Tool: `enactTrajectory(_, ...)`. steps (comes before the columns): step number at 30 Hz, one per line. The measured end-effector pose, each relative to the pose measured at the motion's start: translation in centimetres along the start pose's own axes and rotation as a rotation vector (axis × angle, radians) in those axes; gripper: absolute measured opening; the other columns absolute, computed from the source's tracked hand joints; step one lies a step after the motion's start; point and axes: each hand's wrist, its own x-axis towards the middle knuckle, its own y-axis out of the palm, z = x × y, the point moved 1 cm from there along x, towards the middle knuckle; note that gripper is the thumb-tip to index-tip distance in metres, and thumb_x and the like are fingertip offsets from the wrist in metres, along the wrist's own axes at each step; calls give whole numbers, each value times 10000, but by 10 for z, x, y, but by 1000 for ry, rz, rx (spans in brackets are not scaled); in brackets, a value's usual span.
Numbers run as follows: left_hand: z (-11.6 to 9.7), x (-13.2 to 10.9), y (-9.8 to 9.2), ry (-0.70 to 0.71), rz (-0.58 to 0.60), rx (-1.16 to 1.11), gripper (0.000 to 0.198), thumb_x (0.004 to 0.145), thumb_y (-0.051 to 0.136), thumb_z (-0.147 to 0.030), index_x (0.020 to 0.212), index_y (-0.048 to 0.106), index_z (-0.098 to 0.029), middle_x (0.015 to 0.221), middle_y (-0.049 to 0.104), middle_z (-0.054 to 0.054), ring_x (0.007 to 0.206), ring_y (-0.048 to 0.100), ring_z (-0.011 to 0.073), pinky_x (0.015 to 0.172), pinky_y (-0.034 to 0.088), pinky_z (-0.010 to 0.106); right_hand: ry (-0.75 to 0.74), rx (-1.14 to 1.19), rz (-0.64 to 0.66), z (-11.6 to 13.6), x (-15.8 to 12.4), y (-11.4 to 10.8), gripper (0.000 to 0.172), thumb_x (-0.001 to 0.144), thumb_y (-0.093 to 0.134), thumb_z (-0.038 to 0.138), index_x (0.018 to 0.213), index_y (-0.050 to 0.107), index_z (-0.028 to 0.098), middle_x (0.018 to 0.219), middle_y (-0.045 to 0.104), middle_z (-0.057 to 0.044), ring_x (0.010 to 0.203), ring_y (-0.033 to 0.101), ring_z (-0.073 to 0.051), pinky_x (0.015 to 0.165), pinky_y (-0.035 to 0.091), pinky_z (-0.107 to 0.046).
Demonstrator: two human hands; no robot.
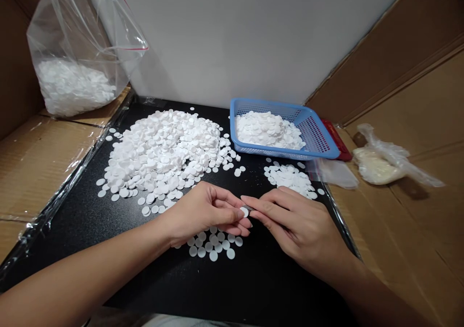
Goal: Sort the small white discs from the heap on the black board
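Between the thumb and fingers of my left hand [206,211] is a small white disc [244,212]. My right hand [300,218] pinches a thin, dark grey piece [248,207] that meets the disc's edge; most of it is hidden by the fingers, so its kind does not show. Several loose white discs [213,255] lie on the black table just below my left hand. A large heap of white discs [163,148] spreads beyond that hand. Past my right hand is a smaller pile of discs [290,179].
A blue plastic basket [324,148] part-filled with white discs stands at the back right, beside a red object [337,141]. A clear bag [83,37] of white pieces sits on cardboard at left. On the right cardboard lies a tied plastic bag [380,165]. A pale wall [217,41] rises behind.
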Motion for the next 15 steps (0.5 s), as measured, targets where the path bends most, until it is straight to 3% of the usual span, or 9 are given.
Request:
enactTrajectory(4, -1, 3, -2, 16, 12, -10, 160, 746, 784, -182, 853, 717, -83, 753, 753, 72, 713, 737, 142, 714, 579, 226, 164, -72, -22, -9, -1, 2, 270, 997, 487, 230, 1192, 671, 201, 836, 650, -43, 755, 613, -164, 660, 487, -278)
enactTrajectory(8, 11, -4, 0, 99, 17, 141, 112, 794, 722, -207, 836, 685, -110, 713, 720, 43, 655, 698, 129, 665, 553, 236, 336, -248, 136, -28, -8, 17, 365, 1017, 380, 328, 1212, 648, 175, 909, 601, -65, 640, 603, -167, 483, 443, -287)
enactTrajectory(11, 27, -23, 3, 197, 29, 410, 106, 836, 674, -239, 829, 689, -134, 677, 667, 7, 615, 626, 105, 603, 489, 203, 316, -315, 195, -36, -15, 31, 392, 1012, 339, 316, 1203, 640, 153, 887, 567, -75, 655, 604, -199, 476, 437, -307)
enactTrajectory(15, 40, -54, -3, 416, -109, 799, 107, 880, 595, -161, 823, 685, -168, 779, 622, -1, 717, 577, 98, 636, 426, 184, 229, -358, 170, -37, -20, 41, 395, 1004, 342, 286, 1227, 619, 116, 815, 544, -81, 741, 591, -248, 605, 479, -362)
